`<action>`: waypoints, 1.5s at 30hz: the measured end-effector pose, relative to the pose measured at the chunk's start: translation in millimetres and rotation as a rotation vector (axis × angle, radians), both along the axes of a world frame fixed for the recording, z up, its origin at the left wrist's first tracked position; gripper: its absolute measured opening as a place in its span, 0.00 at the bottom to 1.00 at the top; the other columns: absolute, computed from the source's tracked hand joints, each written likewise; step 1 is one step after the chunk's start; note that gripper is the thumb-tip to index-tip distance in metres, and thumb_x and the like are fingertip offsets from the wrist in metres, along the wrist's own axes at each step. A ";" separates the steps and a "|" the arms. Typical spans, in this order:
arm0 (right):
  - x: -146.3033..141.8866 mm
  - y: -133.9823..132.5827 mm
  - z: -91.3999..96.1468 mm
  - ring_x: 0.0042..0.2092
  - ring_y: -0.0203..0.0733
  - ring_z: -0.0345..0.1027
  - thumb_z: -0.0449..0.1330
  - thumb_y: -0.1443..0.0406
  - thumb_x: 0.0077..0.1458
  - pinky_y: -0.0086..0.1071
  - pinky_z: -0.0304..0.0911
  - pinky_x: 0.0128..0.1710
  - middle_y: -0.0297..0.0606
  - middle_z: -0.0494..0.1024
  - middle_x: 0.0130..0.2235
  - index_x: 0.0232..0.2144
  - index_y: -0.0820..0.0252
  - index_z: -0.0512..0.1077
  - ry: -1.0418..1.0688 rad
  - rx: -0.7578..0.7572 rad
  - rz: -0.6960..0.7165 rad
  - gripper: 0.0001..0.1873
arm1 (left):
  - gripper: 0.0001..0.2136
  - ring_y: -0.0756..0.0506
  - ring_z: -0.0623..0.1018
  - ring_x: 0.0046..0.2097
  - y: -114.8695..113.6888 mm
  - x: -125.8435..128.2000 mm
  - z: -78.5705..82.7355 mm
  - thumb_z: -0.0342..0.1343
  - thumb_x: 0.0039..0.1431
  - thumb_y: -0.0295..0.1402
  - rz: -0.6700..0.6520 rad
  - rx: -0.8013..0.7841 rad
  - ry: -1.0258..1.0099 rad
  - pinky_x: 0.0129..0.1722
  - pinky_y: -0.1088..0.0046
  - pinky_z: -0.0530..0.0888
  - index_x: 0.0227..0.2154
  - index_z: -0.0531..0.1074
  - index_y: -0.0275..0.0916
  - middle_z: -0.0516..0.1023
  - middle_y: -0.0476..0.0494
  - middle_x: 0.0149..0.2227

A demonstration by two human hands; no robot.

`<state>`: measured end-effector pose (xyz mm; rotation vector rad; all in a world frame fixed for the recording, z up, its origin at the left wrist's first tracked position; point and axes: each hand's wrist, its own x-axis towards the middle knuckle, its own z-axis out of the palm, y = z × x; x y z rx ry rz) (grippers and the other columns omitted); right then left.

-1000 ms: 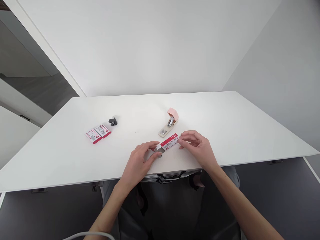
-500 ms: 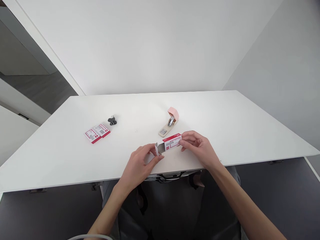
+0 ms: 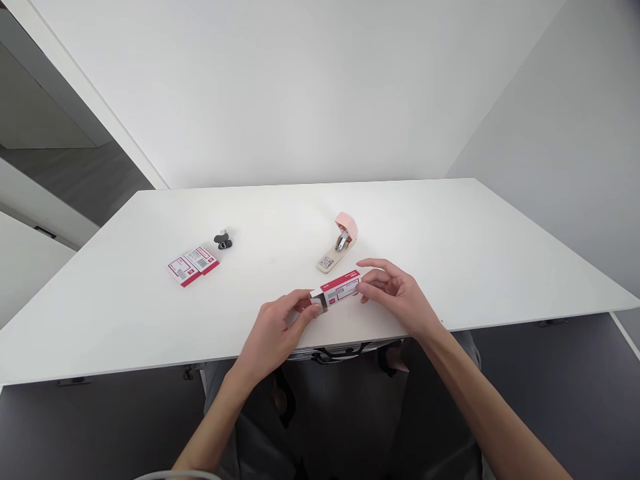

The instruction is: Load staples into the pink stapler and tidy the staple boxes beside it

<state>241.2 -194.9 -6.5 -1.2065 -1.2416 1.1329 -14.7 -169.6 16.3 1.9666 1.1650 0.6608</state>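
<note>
Between my two hands, low over the front part of the table, is a small red and white cardboard box (image 3: pixel 342 288). My left hand (image 3: pixel 280 325) pinches its left end, thumb in front and fingers behind, where the flaps and a dark opening show. My right hand (image 3: pixel 396 293) grips the right end between thumb and fingers, with the index finger stretched out above the box. Just behind the box lies a stapler (image 3: pixel 333 257) with a cream base; its pink top (image 3: pixel 347 225) is swung up, baring the metal staple channel.
Two red and white printed cards (image 3: pixel 193 266) lie at the left of the white table (image 3: pixel 120 313). Beside them sits a small black staple remover or clip (image 3: pixel 223 240). A white wall (image 3: pixel 300 93) rises behind the table's far edge.
The flaps at the box's left end have folded inward under my left hand, and the box has tilted slightly. My right index finger has lifted off the box. The stapler stays put.
</note>
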 end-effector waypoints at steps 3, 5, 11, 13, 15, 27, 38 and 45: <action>0.9 -0.6 -0.4 0.37 0.43 0.78 0.69 0.51 0.60 0.43 0.77 0.45 0.36 0.84 0.38 0.56 0.52 0.76 -0.044 0.014 0.041 0.25 | 0.15 0.43 0.83 0.43 0.2 0.2 -0.4 0.53 0.70 0.48 0.005 -0.009 -0.027 0.42 0.70 0.77 0.42 0.77 0.44 0.87 0.47 0.43; 1.2 -1.1 -0.1 0.38 0.43 0.79 0.68 0.50 0.60 0.43 0.78 0.45 0.37 0.84 0.38 0.54 0.52 0.78 -0.069 0.022 0.067 0.23 | 0.15 0.43 0.84 0.43 0.3 0.3 -0.4 0.54 0.70 0.48 0.001 -0.012 -0.038 0.42 0.70 0.77 0.41 0.76 0.44 0.87 0.47 0.43; 2.1 -2.0 0.9 0.38 0.43 0.78 0.69 0.52 0.60 0.41 0.78 0.43 0.37 0.84 0.38 0.50 0.51 0.81 -0.060 0.027 0.089 0.18 | 0.14 0.44 0.84 0.43 0.9 0.0 0.4 0.55 0.70 0.48 -0.007 -0.029 -0.054 0.39 0.71 0.77 0.41 0.77 0.44 0.87 0.48 0.43; 2.5 -2.1 0.6 0.38 0.42 0.78 0.69 0.52 0.61 0.40 0.77 0.42 0.37 0.84 0.38 0.50 0.51 0.82 -0.059 0.039 0.098 0.18 | 0.14 0.43 0.84 0.44 1.2 -0.6 0.8 0.56 0.69 0.48 -0.015 -0.043 -0.068 0.41 0.70 0.77 0.41 0.78 0.44 0.87 0.47 0.43; 2.6 -2.2 -0.1 0.37 0.42 0.77 0.68 0.52 0.61 0.40 0.77 0.42 0.37 0.83 0.38 0.50 0.51 0.82 -0.068 0.054 0.101 0.17 | 0.15 0.43 0.84 0.42 1.4 -1.2 1.2 0.57 0.68 0.49 -0.012 -0.058 -0.061 0.40 0.69 0.78 0.40 0.78 0.43 0.87 0.47 0.41; 0.0 -3.1 -1.2 0.40 0.41 0.79 0.68 0.56 0.63 0.38 0.79 0.38 0.40 0.78 0.51 0.48 0.48 0.83 -0.002 0.121 0.241 0.13 | 0.15 0.41 0.84 0.44 0.7 -2.4 -1.6 0.68 0.57 0.48 -0.100 -0.053 -0.024 0.49 0.63 0.77 0.43 0.80 0.49 0.87 0.50 0.38; -1.0 -4.3 2.6 0.41 0.43 0.80 0.69 0.54 0.61 0.38 0.77 0.39 0.39 0.84 0.44 0.46 0.53 0.83 -0.004 0.045 0.286 0.14 | 0.15 0.42 0.82 0.42 -1.2 -2.0 2.6 0.74 0.50 0.45 -0.116 -0.014 -0.031 0.49 0.64 0.75 0.39 0.81 0.48 0.86 0.52 0.36; -3.1 -3.4 0.6 0.42 0.45 0.80 0.68 0.53 0.61 0.40 0.78 0.39 0.42 0.82 0.49 0.54 0.51 0.76 -0.009 0.021 0.194 0.21 | 0.12 0.46 0.80 0.37 -1.0 -1.7 1.5 0.61 0.65 0.46 0.014 0.120 -0.042 0.40 0.70 0.74 0.38 0.80 0.43 0.84 0.49 0.36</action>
